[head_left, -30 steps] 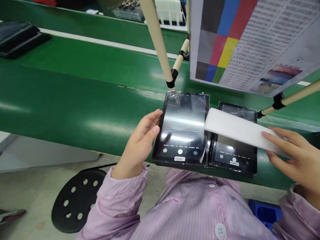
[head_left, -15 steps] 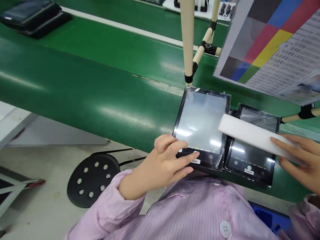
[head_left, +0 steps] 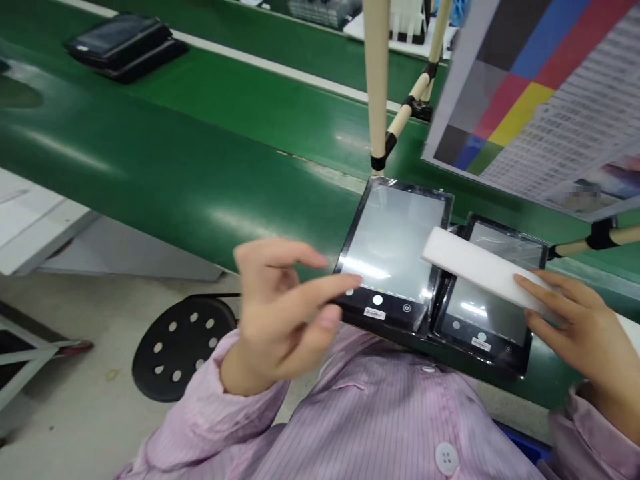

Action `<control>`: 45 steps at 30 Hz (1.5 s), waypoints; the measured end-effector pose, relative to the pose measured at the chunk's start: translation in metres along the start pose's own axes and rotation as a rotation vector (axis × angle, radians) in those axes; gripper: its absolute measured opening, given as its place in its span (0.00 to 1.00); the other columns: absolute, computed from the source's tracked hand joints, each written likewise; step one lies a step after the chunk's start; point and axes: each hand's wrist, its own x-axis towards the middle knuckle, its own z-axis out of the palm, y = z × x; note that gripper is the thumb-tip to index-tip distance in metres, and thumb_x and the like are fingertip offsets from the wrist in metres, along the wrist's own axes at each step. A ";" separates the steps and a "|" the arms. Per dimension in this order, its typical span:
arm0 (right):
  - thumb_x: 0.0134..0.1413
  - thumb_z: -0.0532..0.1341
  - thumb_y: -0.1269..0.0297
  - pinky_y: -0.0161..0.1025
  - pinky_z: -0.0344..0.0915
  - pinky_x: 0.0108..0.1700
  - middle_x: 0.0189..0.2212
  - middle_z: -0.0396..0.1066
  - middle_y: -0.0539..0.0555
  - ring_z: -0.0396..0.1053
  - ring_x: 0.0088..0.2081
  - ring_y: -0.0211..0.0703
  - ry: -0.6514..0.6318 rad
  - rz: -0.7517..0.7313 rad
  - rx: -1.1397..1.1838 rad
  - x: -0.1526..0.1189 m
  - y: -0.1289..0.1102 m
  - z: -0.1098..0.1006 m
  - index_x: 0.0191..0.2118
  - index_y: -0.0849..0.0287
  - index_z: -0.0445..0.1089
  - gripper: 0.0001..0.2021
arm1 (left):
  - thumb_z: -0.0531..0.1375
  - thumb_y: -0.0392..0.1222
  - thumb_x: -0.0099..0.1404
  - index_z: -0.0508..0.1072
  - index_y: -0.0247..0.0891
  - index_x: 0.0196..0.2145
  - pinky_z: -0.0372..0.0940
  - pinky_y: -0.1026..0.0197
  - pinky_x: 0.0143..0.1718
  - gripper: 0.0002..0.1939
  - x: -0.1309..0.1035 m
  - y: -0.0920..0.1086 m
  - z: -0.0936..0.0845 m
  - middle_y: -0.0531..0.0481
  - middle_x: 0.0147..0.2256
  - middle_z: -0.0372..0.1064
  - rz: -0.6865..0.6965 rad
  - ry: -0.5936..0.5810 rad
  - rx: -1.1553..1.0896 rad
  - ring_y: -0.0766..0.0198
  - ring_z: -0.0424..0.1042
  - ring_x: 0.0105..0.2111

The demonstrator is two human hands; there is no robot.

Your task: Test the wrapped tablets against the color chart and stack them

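Two tablets lie side by side at the bench's front edge, both lit with a camera-style screen. The left tablet [head_left: 400, 227] wears clear film and has a small white label at its lower edge. My left hand [head_left: 290, 313] hovers by its lower left corner, fingers apart and holding nothing, index finger stretched toward the screen. In my right hand [head_left: 575, 320] is a white foam block [head_left: 480, 267], gripped at its right end. The block slants above the right tablet [head_left: 493, 300] and covers the middle of it; its far end reaches the left tablet's right edge.
A colour chart with rows of print [head_left: 530, 100] stands behind the tablets, beside a cream pipe frame [head_left: 377, 87]. Several stacked tablets [head_left: 125, 43] lie on the green conveyor belt [head_left: 225, 97] at the far left. A black stool [head_left: 183, 347] stands on the floor at left.
My left hand has lifted off the left tablet's lower edge and moved left, its fingers now spread. My right hand still holds the foam block. The whole view has shifted slightly.
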 end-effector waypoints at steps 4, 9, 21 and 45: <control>0.66 0.63 0.72 0.61 0.74 0.53 0.59 0.73 0.66 0.74 0.54 0.63 0.063 0.039 0.077 -0.005 -0.005 0.023 0.69 0.51 0.69 0.27 | 0.58 0.36 0.72 0.81 0.40 0.49 0.63 0.47 0.52 0.13 0.016 0.052 0.044 0.43 0.47 0.70 0.394 -0.204 -0.033 0.52 0.65 0.49; 0.68 0.62 0.70 0.63 0.67 0.54 0.58 0.70 0.65 0.68 0.56 0.65 0.084 0.193 0.038 -0.009 -0.016 0.033 0.63 0.49 0.77 0.22 | 0.60 0.39 0.74 0.82 0.42 0.52 0.57 0.47 0.61 0.13 0.009 0.092 0.093 0.45 0.47 0.76 0.540 -0.410 0.044 0.50 0.63 0.51; 0.73 0.56 0.70 0.58 0.56 0.62 0.55 0.78 0.58 0.74 0.57 0.55 0.042 0.305 0.294 -0.028 -0.014 0.015 0.59 0.56 0.68 0.14 | 0.60 0.39 0.74 0.83 0.39 0.51 0.58 0.45 0.54 0.13 0.007 0.112 0.115 0.39 0.48 0.74 0.551 -0.476 0.166 0.47 0.63 0.50; 0.71 0.58 0.68 0.66 0.69 0.63 0.56 0.80 0.59 0.73 0.65 0.64 0.111 0.260 0.224 -0.053 -0.007 0.025 0.60 0.52 0.72 0.16 | 0.65 0.32 0.66 0.83 0.46 0.53 0.59 0.44 0.48 0.19 -0.017 0.032 0.031 0.40 0.45 0.69 0.325 -0.272 0.205 0.48 0.68 0.44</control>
